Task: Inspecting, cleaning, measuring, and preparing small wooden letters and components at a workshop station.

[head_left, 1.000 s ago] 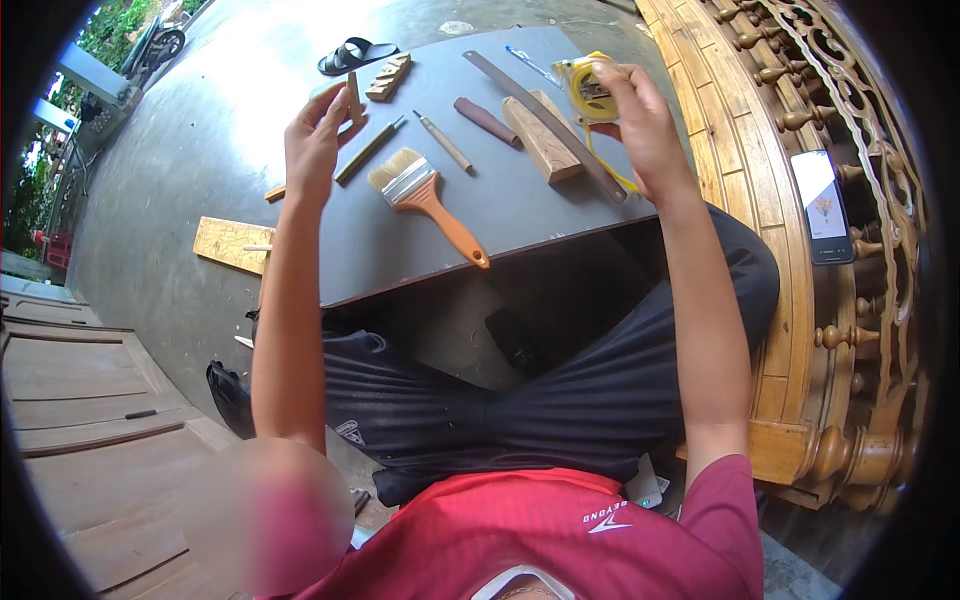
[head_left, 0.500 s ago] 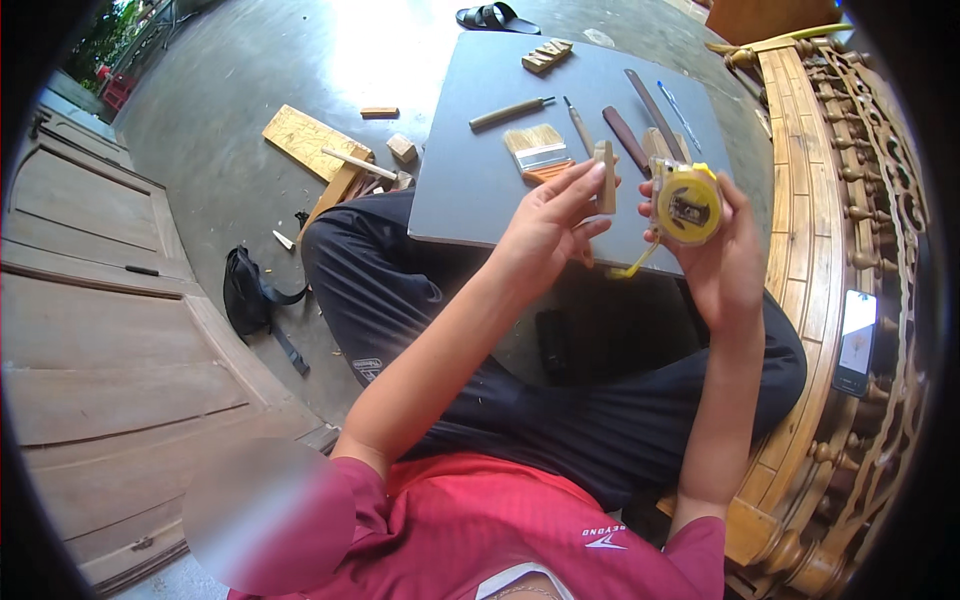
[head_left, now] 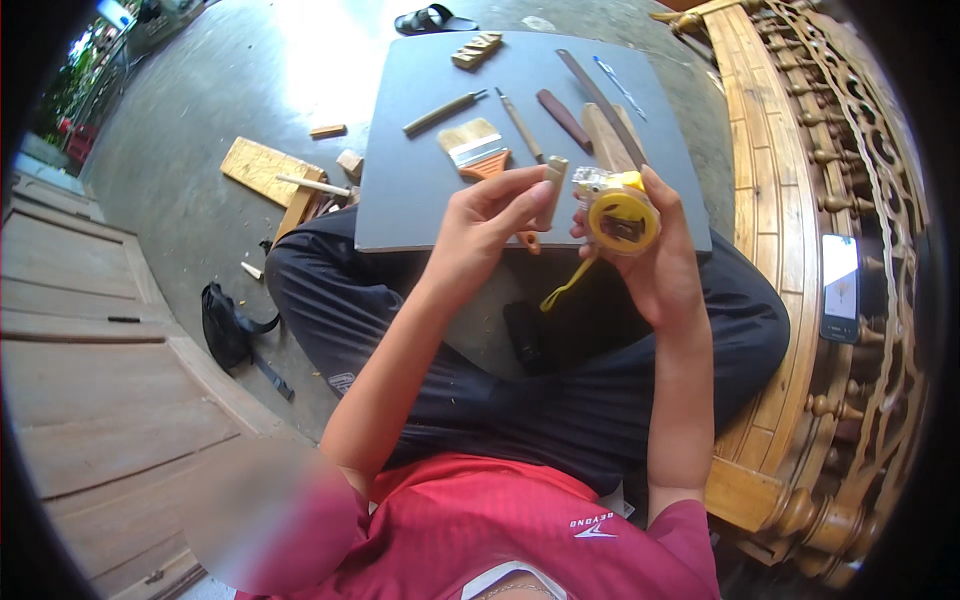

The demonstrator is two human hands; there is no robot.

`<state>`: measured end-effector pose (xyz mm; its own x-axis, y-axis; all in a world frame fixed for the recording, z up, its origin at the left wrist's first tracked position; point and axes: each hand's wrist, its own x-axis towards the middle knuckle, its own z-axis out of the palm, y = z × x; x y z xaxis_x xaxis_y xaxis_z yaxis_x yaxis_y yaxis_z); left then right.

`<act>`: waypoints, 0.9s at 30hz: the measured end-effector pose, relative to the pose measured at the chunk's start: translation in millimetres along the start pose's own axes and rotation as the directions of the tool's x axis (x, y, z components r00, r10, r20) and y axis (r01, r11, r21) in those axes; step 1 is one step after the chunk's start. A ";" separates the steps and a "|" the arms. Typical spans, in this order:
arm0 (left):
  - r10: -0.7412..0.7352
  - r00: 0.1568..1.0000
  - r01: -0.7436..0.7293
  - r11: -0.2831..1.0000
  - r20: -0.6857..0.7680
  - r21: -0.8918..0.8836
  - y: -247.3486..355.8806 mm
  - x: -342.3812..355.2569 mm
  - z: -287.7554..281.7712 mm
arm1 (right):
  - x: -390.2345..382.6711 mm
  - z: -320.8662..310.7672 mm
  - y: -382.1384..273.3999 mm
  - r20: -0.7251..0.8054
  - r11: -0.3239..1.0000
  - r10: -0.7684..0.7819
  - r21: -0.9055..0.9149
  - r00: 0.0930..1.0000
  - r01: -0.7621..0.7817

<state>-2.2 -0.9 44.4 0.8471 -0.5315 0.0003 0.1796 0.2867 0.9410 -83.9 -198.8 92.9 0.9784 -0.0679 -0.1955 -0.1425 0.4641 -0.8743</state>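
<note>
in the head view, the left hand point(head_left: 480, 220) has its grip closed, thumb and fingers clamped on a small wooden piece point(head_left: 554, 190), which stands nearly upright, leaning a little, seen against the near part of the grey desk point(head_left: 400, 200). the right hand point(head_left: 665, 255) has its grip wrapped round a tape measure point(head_left: 624, 215), clear-cased and yellow; a yellow strap point(head_left: 567, 285) hangs from it past the desk's near edge. wooden piece and tape measure are near each other but apart.

behind the left hand lies a wide brush point(head_left: 472, 143), its orange handle partly hidden by the fingers. beyond it are a wooden-handled tool point(head_left: 438, 115) and a slimmer tool point(head_left: 522, 128) pointing away. to the right of these lie a dark reddish handle-like piece point(head_left: 564, 120), a long dark strip point(head_left: 592, 92) lying across a wooden block point(head_left: 602, 130), and a blue-and-white pen point(head_left: 620, 85). a carved block point(head_left: 477, 50) lies near the far edge, with a black sandal point(head_left: 435, 19) on the floor point(head_left: 200, 120) just past it. at left on the floor are a yellowish board point(head_left: 255, 165) and a black bag point(head_left: 228, 328); at right, a phone point(head_left: 841, 285) leans by the turned wooden railing point(head_left: 838, 203).
</note>
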 end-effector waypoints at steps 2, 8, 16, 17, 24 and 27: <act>0.025 0.999 -0.026 0.999 0.029 0.041 1.0 -0.3 -0.5 | 0.2 -0.1 -0.4 -0.001 0.999 -0.030 0.010 1.000 0.030; 0.090 0.993 -0.101 0.984 0.076 0.144 5.5 -1.4 6.0 | -3.7 4.8 -2.8 -0.048 0.994 -0.106 0.004 0.993 0.107; 0.272 0.962 -0.267 0.951 -0.007 0.155 8.0 1.3 11.4 | -3.4 9.6 -0.9 0.013 0.996 -0.023 -0.089 1.000 0.024; 0.276 0.960 -0.269 0.957 -0.052 0.109 8.1 2.3 10.5 | -3.4 8.8 -0.8 0.013 0.996 -0.025 -0.087 1.000 0.026; 0.340 0.918 -0.363 0.928 -0.201 -0.084 17.5 17.6 -13.7 | -0.8 6.0 7.1 0.183 0.971 0.132 -0.223 0.974 -0.090; 0.342 0.883 -0.409 0.896 -0.320 -0.171 30.2 20.5 -22.0 | -0.8 7.1 7.3 0.197 0.959 0.184 -0.252 0.963 -0.132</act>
<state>31.6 14.4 65.3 0.9698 -0.1165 0.2143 -0.1002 0.6107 0.7855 -84.7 -189.1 89.8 0.9455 0.1943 -0.2614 -0.3031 0.2311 -0.9245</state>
